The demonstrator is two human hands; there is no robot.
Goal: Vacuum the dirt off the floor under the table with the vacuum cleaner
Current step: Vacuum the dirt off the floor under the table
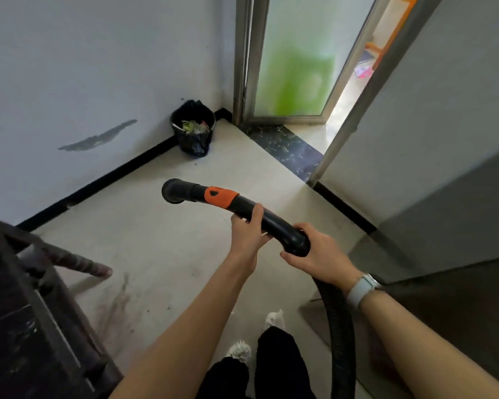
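Note:
I hold a black curved vacuum handle tube with an orange collar, level above the floor, its open end pointing left. My left hand grips the tube's middle from below. My right hand grips the rear bend where the ribbed black hose joins and drops toward the floor. A dark wooden table fills the lower left, one carved leg sticking out. Dark specks and smudges of dirt lie on the pale floor beside it.
A black bin full of rubbish stands in the far corner. A frosted glass door stands ajar beyond a dark marble threshold. A grey cabinet lines the right side. My feet in white slippers are below.

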